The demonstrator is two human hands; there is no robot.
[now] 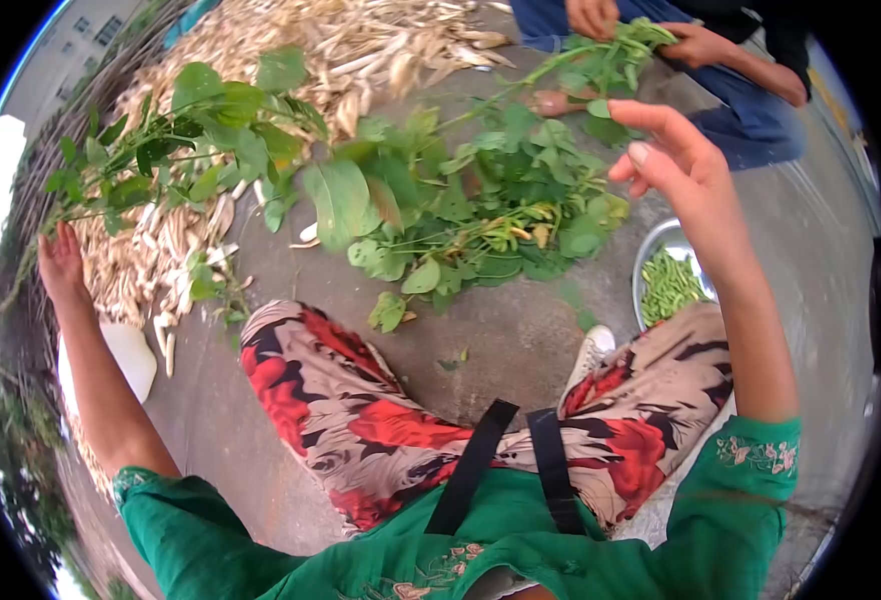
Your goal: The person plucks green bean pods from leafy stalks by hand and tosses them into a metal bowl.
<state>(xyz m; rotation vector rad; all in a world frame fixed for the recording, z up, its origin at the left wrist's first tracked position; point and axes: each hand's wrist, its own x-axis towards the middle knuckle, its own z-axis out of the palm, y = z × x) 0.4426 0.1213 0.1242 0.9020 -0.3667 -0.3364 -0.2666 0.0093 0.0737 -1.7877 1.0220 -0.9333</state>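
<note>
My left hand (61, 264) is at the far left, its fingers apart, just below the end of a long leafy green stalk (230, 125). Whether it touches the stalk is unclear. My right hand (675, 155) is raised at the right, thumb and index finger apart and nothing between them. Beyond its fingertips lies a heap of leafy plants (500, 200) with some pods among the leaves. Below my right hand, a metal bowl (695, 240) holds green pods (668, 285); my knee hides its lower edge.
Across from me, a seated person's hands (695, 45) hold a leafy plant (630, 50). Dry husks (350, 50) are piled at the top and left. A white object (125, 360) lies beside my left forearm. My shoe (595, 350) rests on the concrete ground (500, 335).
</note>
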